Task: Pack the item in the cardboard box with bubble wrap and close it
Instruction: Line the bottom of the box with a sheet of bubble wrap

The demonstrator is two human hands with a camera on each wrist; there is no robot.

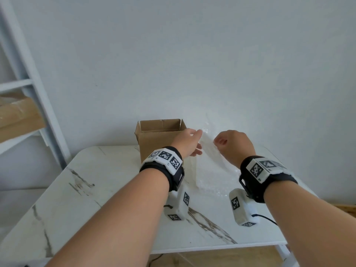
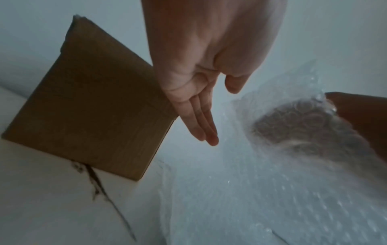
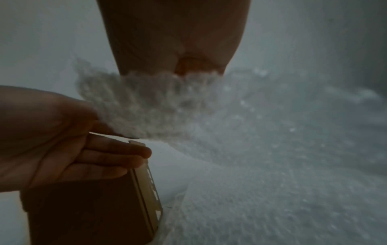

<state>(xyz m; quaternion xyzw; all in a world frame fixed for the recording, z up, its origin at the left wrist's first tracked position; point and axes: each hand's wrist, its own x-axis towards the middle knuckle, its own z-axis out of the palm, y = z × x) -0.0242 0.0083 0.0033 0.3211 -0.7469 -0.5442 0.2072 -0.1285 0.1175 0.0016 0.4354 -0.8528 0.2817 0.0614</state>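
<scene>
An open brown cardboard box (image 1: pixel 159 143) (image 2: pixel 90 107) (image 3: pixel 94 207) stands upright at the back of the marble table (image 1: pixel 96 189), its flaps up. Just right of it, a sheet of clear bubble wrap (image 1: pixel 210 170) (image 2: pixel 272 190) (image 3: pixel 272 165) hangs from my right hand (image 1: pixel 229 143) (image 3: pixel 173 41), which grips its top edge; its lower part lies on the table. My left hand (image 1: pixel 196 141) (image 2: pixel 201 102) (image 3: pixel 62 140) is beside the wrap's left edge with straight fingers, holding nothing. No separate item to pack shows in any view.
A white wall rises directly behind the box. A white shelf frame (image 1: pixel 28 83) with flat cardboard (image 1: pixel 17 114) on it stands to the left. A black cable (image 1: pixel 265 218) runs off the table's right edge. Bare marble lies at the front left.
</scene>
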